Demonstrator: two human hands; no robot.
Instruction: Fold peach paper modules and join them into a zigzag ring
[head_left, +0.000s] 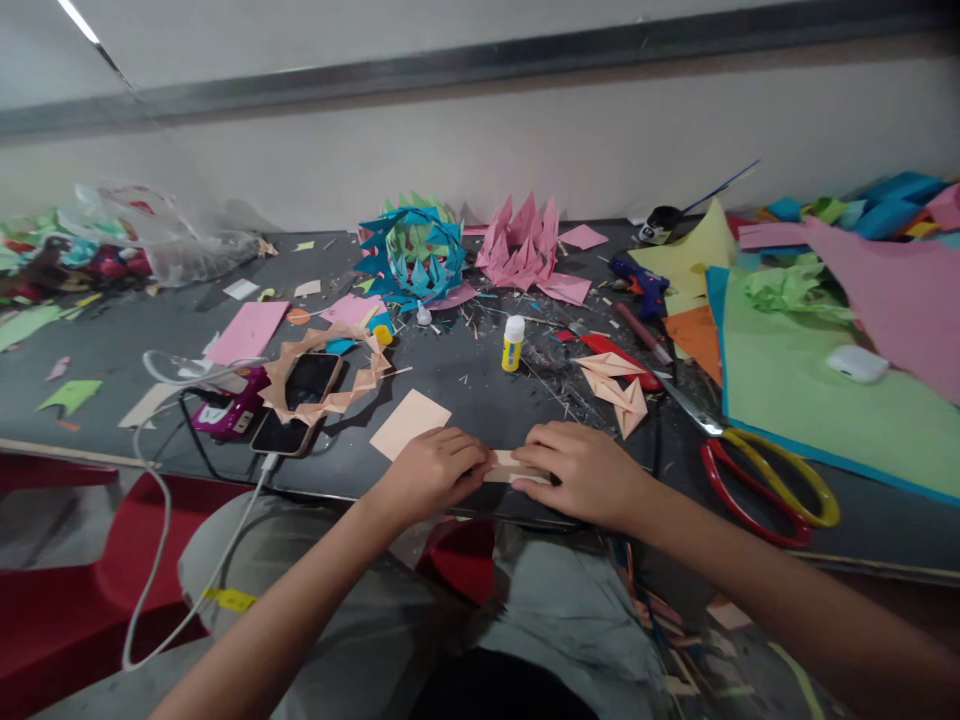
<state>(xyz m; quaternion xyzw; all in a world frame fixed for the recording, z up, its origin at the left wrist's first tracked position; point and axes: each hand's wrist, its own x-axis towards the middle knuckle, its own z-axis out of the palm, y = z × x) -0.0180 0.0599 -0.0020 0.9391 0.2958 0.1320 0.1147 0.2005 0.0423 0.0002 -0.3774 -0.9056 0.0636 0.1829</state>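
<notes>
1. A narrow, folded strip of peach paper [504, 474] sits at lower centre of the frame, gripped between the curled fingers of the left hand [439, 470] and right hand [581, 472]
2. It seems light and easily creased; pinching both ends suits it
3. A spiky, faceted peach paper ring [279, 385] lies left of centre

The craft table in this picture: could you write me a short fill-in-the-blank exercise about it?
1. The left hand and right hand hold the same pale strip of ____.
2. The glue stick stands ____ on the table.
3. The large scissors have one red handle and one ____ handle.
4. Right of the spiky blue ring stands a spiky ____ paper piece.

Missing words: paper; upright; yellow; pink
</notes>
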